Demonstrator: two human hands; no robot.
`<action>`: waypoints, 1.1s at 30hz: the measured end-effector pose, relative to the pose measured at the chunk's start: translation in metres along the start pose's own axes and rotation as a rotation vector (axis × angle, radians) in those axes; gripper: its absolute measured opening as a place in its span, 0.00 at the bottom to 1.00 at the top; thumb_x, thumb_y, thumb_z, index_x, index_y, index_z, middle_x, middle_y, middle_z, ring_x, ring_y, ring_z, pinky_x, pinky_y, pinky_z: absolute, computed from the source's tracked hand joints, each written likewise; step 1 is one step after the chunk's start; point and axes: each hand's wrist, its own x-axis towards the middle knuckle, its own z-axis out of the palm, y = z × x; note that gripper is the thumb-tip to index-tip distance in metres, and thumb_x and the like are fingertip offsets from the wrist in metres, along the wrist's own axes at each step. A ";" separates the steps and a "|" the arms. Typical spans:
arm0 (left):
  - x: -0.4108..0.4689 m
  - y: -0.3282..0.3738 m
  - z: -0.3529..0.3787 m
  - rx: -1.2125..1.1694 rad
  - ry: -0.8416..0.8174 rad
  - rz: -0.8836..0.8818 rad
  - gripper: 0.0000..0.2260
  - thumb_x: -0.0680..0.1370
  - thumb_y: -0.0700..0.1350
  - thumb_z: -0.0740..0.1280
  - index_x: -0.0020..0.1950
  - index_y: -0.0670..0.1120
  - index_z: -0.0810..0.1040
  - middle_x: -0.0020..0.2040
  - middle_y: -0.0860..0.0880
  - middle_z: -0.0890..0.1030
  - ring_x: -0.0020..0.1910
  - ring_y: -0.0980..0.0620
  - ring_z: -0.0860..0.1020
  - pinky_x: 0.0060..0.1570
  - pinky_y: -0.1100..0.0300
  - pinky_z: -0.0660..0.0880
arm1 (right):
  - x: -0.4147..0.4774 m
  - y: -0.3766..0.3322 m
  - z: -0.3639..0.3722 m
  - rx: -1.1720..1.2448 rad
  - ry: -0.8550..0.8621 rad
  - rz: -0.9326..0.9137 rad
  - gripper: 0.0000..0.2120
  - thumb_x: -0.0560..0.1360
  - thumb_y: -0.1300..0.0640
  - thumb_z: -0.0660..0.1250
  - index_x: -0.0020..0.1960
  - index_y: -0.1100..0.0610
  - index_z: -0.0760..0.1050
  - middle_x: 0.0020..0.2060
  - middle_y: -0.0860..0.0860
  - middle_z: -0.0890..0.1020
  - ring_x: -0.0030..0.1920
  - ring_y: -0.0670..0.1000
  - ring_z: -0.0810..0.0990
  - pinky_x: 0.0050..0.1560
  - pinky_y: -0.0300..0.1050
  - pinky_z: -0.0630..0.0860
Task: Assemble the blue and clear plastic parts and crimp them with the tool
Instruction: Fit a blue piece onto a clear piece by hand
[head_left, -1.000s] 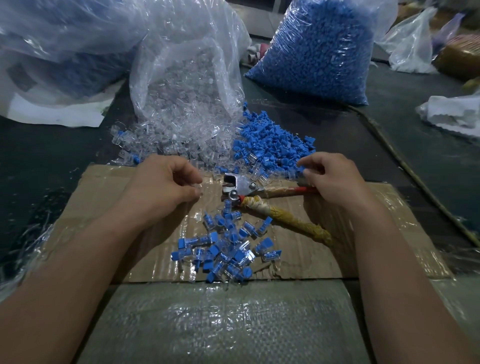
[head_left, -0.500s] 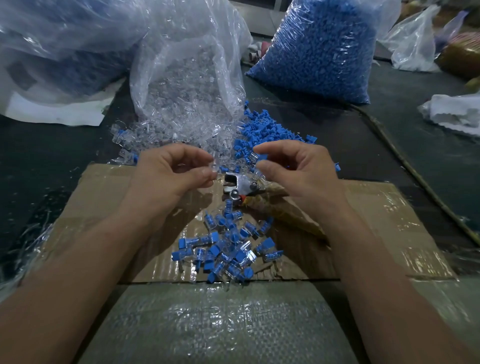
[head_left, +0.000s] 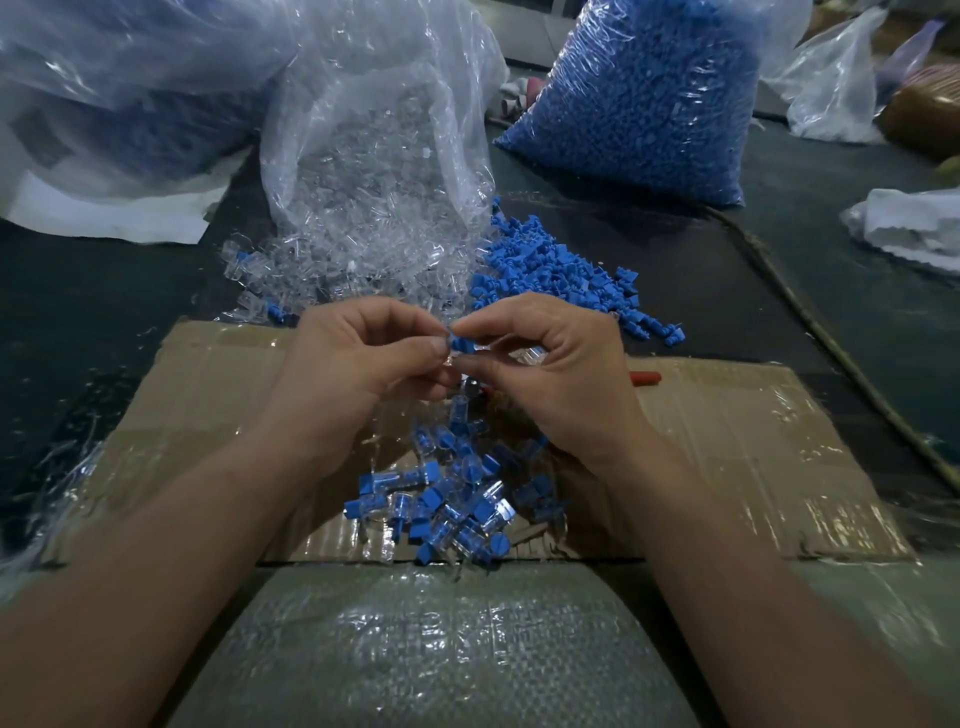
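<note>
My left hand and my right hand meet fingertip to fingertip above the cardboard. Between them is a small blue part, pinched by my right thumb and forefinger; my left fingers pinch a clear part against it. The crimp tool lies under my hands, mostly hidden; only its red handle tip shows. A heap of joined blue and clear pieces lies on the cardboard below my hands. Loose blue parts and loose clear parts lie just beyond.
An open clear bag spills the clear parts. A full bag of blue parts stands behind right. More plastic bags lie at the far left and far right. A woven sack covers the near edge. A cord runs along the right.
My right hand left the blue pile and came left to meet my left hand. Both hands now hold parts together over the tool, hiding most of it.
</note>
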 end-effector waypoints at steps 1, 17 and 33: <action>0.000 0.000 0.000 -0.011 -0.003 -0.006 0.03 0.62 0.39 0.69 0.31 0.45 0.82 0.30 0.44 0.81 0.28 0.51 0.80 0.29 0.64 0.78 | 0.000 0.001 0.000 -0.011 0.001 -0.005 0.12 0.66 0.65 0.74 0.49 0.58 0.80 0.41 0.45 0.80 0.42 0.42 0.79 0.45 0.37 0.77; 0.001 0.001 -0.003 -0.107 -0.086 -0.065 0.05 0.61 0.38 0.69 0.31 0.45 0.83 0.31 0.44 0.82 0.31 0.51 0.82 0.29 0.65 0.77 | -0.001 0.005 0.002 0.212 -0.008 0.099 0.18 0.65 0.69 0.73 0.52 0.58 0.78 0.41 0.48 0.82 0.43 0.46 0.82 0.47 0.40 0.79; 0.001 -0.001 -0.002 -0.010 -0.023 -0.042 0.02 0.59 0.41 0.71 0.30 0.47 0.82 0.28 0.46 0.81 0.26 0.53 0.80 0.26 0.67 0.75 | -0.002 0.003 0.001 0.271 -0.093 0.145 0.15 0.66 0.68 0.73 0.48 0.53 0.78 0.41 0.48 0.82 0.43 0.47 0.83 0.49 0.41 0.79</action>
